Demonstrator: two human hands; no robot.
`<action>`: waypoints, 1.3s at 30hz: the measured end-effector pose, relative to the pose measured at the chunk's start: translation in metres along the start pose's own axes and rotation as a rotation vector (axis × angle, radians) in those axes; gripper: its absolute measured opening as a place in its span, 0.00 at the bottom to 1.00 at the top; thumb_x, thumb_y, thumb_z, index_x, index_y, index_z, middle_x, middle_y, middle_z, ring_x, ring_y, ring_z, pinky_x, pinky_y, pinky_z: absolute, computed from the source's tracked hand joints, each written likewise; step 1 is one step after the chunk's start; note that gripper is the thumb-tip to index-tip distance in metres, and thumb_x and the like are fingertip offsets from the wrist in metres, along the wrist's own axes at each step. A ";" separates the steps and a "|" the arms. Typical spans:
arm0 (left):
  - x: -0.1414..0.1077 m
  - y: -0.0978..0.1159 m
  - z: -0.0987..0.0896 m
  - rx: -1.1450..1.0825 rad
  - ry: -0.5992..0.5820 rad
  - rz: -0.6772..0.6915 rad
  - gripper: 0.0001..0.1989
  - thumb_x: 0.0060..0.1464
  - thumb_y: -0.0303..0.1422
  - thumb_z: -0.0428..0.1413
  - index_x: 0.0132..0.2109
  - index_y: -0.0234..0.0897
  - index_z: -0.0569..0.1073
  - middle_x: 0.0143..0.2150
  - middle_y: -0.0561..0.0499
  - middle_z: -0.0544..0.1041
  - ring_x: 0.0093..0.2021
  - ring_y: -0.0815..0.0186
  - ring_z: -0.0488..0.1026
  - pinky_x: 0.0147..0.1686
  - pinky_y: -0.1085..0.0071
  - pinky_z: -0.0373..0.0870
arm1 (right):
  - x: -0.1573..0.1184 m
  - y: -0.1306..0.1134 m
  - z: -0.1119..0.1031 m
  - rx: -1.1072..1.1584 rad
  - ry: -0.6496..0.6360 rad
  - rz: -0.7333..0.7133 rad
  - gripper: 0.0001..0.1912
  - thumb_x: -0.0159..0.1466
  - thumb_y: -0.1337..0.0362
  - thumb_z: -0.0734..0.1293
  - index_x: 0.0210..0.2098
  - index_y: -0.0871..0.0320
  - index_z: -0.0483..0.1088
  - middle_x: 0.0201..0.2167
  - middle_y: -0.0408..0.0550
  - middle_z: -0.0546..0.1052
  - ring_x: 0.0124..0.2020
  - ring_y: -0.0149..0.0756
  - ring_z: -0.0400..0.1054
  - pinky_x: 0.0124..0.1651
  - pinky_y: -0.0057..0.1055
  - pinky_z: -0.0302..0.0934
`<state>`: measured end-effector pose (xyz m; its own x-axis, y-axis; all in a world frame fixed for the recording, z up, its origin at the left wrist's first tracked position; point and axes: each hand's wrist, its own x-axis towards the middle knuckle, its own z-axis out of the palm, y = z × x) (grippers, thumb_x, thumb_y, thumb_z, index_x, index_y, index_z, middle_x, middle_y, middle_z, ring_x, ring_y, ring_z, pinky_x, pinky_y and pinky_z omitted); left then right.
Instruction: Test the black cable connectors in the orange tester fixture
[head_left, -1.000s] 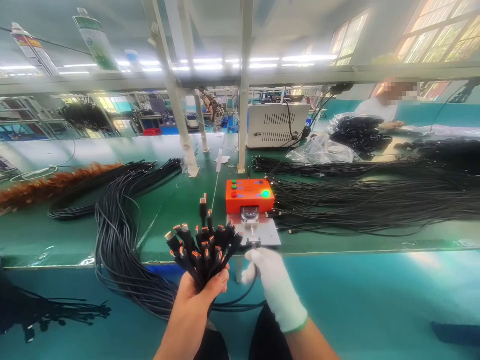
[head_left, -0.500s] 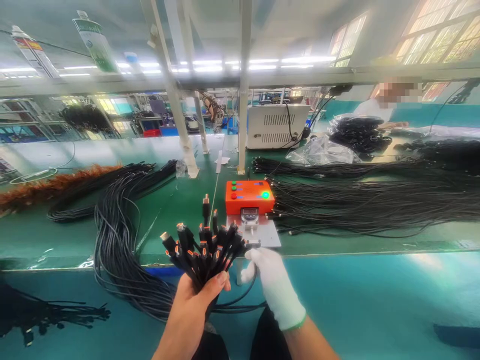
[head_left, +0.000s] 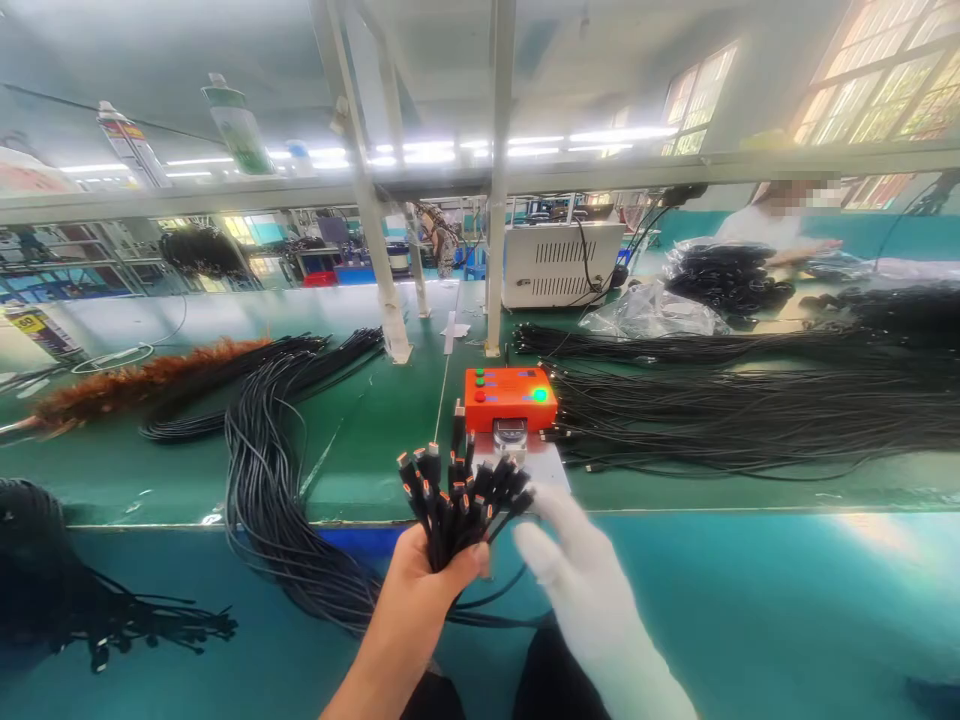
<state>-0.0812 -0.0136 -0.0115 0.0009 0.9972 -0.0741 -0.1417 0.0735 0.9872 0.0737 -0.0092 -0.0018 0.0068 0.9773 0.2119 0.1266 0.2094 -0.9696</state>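
A bunch of black cables with orange-tipped metal connectors (head_left: 457, 495) stands upright in my bare left hand (head_left: 431, 580), whose fingers wrap round it. My right hand (head_left: 566, 545), in a white glove, is just right of the bunch, thumb and fingers apart and blurred; its fingertips reach the connectors at the bunch's right side, and nothing can be made out between them. Behind the bunch sits an orange box (head_left: 510, 400) with a lit green light, and a metal fixture (head_left: 551, 463) in front of it, partly hidden by connectors and glove.
Long black cables (head_left: 270, 480) drape over the table edge at left; more cables (head_left: 720, 410) lie at right. An orange duster (head_left: 142, 380), white metal case (head_left: 559, 265) and shelf posts (head_left: 498, 200) stand farther back. A person (head_left: 772, 225) sits behind bagged cables. Dark cables (head_left: 97, 590) hang lower left.
The view has shifted, so the bench appears farther left before. The held bunch has come nearer the fixture and the gloved hand, whose thumb and fingers have spread apart.
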 end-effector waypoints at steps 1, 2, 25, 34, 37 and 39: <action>0.000 -0.002 0.001 -0.019 0.002 -0.011 0.04 0.45 0.29 0.62 0.31 0.35 0.77 0.26 0.53 0.76 0.30 0.65 0.69 0.35 0.70 0.65 | -0.001 -0.002 0.007 0.118 -0.009 0.027 0.14 0.60 0.57 0.63 0.42 0.53 0.74 0.45 0.48 0.76 0.48 0.44 0.67 0.50 0.34 0.58; 0.000 -0.003 0.001 -0.049 0.020 -0.025 0.06 0.44 0.29 0.63 0.33 0.36 0.77 0.28 0.52 0.77 0.31 0.65 0.70 0.36 0.70 0.65 | -0.001 -0.001 0.015 0.225 0.018 0.085 0.12 0.60 0.57 0.63 0.38 0.55 0.74 0.41 0.49 0.77 0.44 0.43 0.68 0.48 0.34 0.60; 0.000 0.001 0.004 -0.241 0.231 -0.091 0.13 0.40 0.33 0.65 0.36 0.34 0.78 0.28 0.49 0.79 0.28 0.66 0.71 0.32 0.69 0.65 | 0.030 0.090 0.025 0.623 -0.004 0.369 0.12 0.62 0.60 0.61 0.28 0.62 0.67 0.10 0.38 0.68 0.13 0.32 0.64 0.26 0.36 0.65; 0.003 0.009 0.006 -0.203 0.214 -0.046 0.11 0.39 0.32 0.65 0.34 0.34 0.78 0.27 0.51 0.78 0.24 0.67 0.71 0.30 0.70 0.66 | 0.031 0.084 0.027 0.632 -0.023 0.380 0.12 0.60 0.57 0.61 0.28 0.61 0.66 0.10 0.39 0.68 0.14 0.34 0.64 0.25 0.35 0.63; 0.002 0.011 0.005 -0.147 0.182 -0.028 0.08 0.43 0.34 0.63 0.32 0.34 0.77 0.24 0.52 0.76 0.25 0.68 0.70 0.29 0.72 0.65 | 0.027 0.081 0.017 0.387 -0.143 0.384 0.14 0.61 0.56 0.57 0.28 0.59 0.65 0.13 0.44 0.71 0.18 0.38 0.68 0.27 0.35 0.63; 0.001 0.012 0.004 -0.086 0.146 -0.010 0.07 0.45 0.34 0.63 0.31 0.34 0.77 0.20 0.53 0.73 0.25 0.68 0.69 0.29 0.73 0.64 | 0.021 0.079 0.007 -0.062 -0.186 0.407 0.14 0.60 0.56 0.58 0.23 0.57 0.64 0.14 0.48 0.72 0.20 0.40 0.69 0.29 0.36 0.61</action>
<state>-0.0793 -0.0118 0.0004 -0.1404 0.9839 -0.1102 -0.2266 0.0764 0.9710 0.0772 0.0285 -0.0752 -0.1099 0.9701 -0.2165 0.2095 -0.1904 -0.9591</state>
